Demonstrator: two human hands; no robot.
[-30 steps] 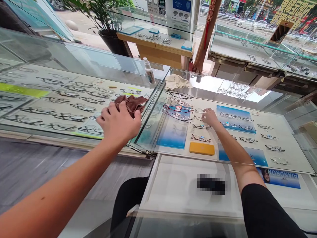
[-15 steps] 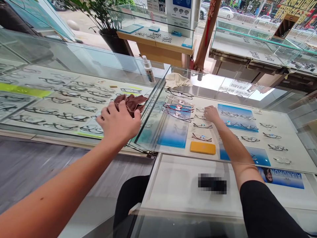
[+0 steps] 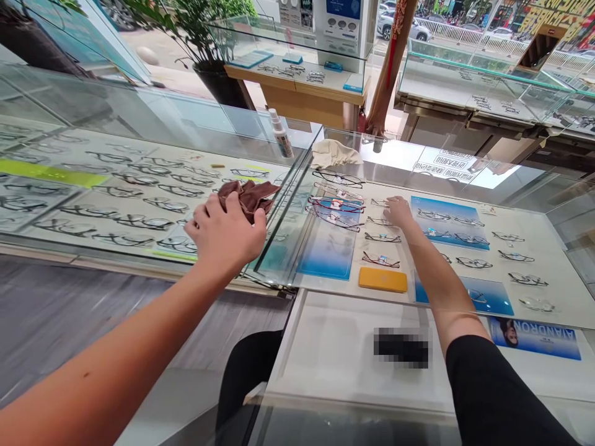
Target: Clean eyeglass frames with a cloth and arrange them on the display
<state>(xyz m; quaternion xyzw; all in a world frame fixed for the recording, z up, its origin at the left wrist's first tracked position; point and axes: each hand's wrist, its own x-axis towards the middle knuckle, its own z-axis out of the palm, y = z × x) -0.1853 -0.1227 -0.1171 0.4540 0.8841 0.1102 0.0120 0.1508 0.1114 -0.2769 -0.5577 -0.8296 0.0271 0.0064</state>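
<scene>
My left hand is wrapped round a crumpled brown cloth on the glass top of the left display case. Inside the right case, seen through its glass, my right hand has its fingers closed at the end of a thin-framed pair of glasses in the upper row. Below that hand lie dark-framed glasses, red-brown glasses and a yellow case. Several glasses, one a red pair, sit to its left near a blue card.
A white spray bottle and a beige cloth stand or lie near the cases' far edges. Glass panes meet between the cases. Below the right case is an open white drawer with a blurred black object. A potted plant is behind.
The view has shifted slightly, so the scene sits a little lower and further right. Both hands keep nearly the same places, the left still on the brown cloth.
</scene>
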